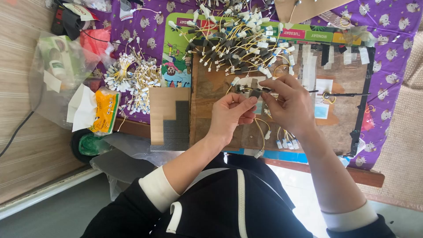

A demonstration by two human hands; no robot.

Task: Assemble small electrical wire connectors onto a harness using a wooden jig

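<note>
Both hands pinch one small grey foam piece (pixel 254 93) over the wooden board (pixel 211 114): left hand (pixel 231 115) steadies, right hand (pixel 286 103) wraps; wire pile (pixel 233 44) at twelve o'clock.

Clear plastic bag (pixel 55 66) far left; yellow snack packet (pixel 104 111) beside it; purple patterned cloth (pixel 392 26) under stuff.

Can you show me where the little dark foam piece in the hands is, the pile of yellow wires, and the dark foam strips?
dark foam piece (pixel 254 93), head view, its middle.
pile of yellow wires (pixel 233 44), head view, pile's centre.
dark foam strips (pixel 176 128), head view, middle strip.
</note>
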